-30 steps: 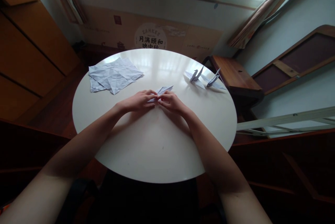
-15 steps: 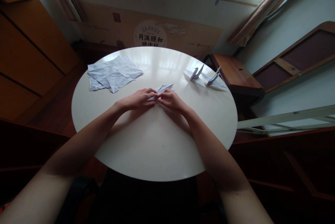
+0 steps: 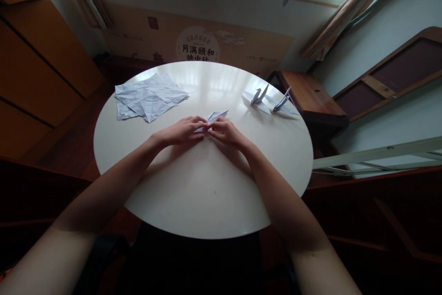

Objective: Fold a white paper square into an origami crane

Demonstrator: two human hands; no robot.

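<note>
A small folded piece of white paper (image 3: pixel 217 114) lies at the middle of the white round table (image 3: pixel 193 184), partly hidden under my fingers. My left hand (image 3: pixel 186 129) grips its left side with bent fingers. On the near side, my right hand (image 3: pixel 224 131) pinches the same paper, and the fingertips of both hands almost meet. One pointed flap sticks out beyond the hands, up and to the right. How the fold runs beneath the fingers is hidden.
Creased white sheets (image 3: pixel 148 95) lie overlapping at the table's back left. Two folded paper cranes, one crane (image 3: pixel 257 98) beside another crane (image 3: pixel 283 102), stand at the back right. Behind them is a wooden stool (image 3: pixel 312 95). A printed cardboard panel (image 3: pixel 241 49) leans below the window.
Hardly anything differs. Both hands stay on the folded paper in the same place, and the whole view has shifted very slightly.
</note>
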